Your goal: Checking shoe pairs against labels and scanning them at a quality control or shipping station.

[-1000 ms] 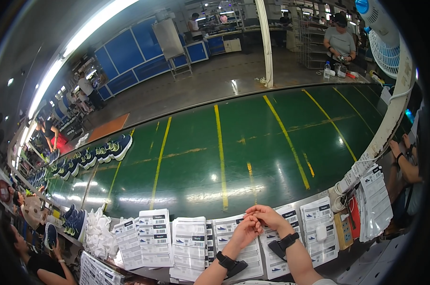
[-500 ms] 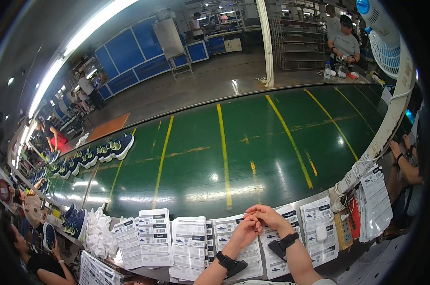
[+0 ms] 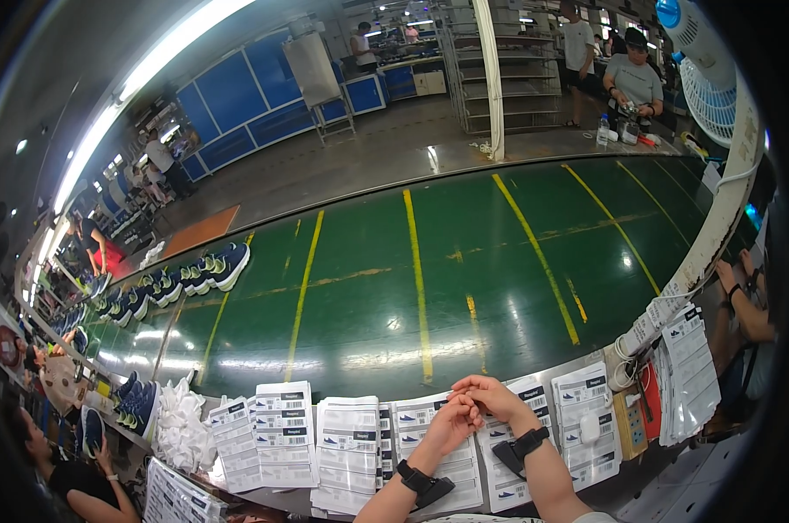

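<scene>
Above the near edge of the bench, my left hand (image 3: 453,424) and my right hand (image 3: 492,399) meet, fingertips touching. The left fingers are curled in, and the right fingers bend over them; I see nothing held in either. Dark bands with flaps circle both wrists. Beneath the hands lie stacks of printed label sheets (image 3: 349,453) with small shoe pictures. A small white case (image 3: 590,425) rests on the stack right of my right forearm.
A green conveyor belt (image 3: 368,305) with yellow stripes runs beyond the bench. Navy shoes (image 3: 181,277) ride on its left part. Crumpled white paper (image 3: 183,427) lies at left; a socket strip (image 3: 629,423), a post and a fan (image 3: 706,96) stand at right. Co-workers sit on both sides.
The belt's stripes and the shoes have shifted slightly right. In the background, a wire rack and a person in a white top have moved left. My hands have stayed in place.
</scene>
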The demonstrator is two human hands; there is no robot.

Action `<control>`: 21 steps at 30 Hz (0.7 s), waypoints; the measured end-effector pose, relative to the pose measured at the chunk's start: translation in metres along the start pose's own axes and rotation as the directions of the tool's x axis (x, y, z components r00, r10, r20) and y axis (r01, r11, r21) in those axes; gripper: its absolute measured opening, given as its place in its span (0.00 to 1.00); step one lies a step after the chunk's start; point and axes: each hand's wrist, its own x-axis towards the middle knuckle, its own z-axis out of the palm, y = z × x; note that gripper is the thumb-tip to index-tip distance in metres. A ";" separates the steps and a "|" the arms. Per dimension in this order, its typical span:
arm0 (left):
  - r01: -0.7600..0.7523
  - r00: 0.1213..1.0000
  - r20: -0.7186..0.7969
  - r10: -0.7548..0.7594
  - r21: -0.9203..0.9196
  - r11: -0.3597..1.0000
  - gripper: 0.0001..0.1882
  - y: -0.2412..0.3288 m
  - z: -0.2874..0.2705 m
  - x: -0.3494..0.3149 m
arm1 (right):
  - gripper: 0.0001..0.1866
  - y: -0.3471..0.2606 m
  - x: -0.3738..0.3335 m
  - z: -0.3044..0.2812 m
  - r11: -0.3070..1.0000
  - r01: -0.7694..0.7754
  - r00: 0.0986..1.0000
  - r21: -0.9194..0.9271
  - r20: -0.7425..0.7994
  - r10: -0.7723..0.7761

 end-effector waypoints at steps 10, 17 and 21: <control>0.006 1.000 -0.030 -0.006 0.013 1.000 0.02 0.000 0.000 0.000 | 0.13 -0.005 -0.002 0.004 1.000 0.004 1.000 0.009 0.002 -0.004; -0.001 1.000 -0.005 0.001 0.014 1.000 0.03 0.000 -0.001 0.000 | 0.13 -0.007 -0.004 0.005 1.000 -0.015 1.000 -0.008 -0.004 0.015; -0.002 1.000 -0.009 0.002 0.009 1.000 0.03 0.000 -0.001 -0.001 | 0.13 -0.007 -0.004 0.006 1.000 -0.019 1.000 -0.007 -0.004 0.019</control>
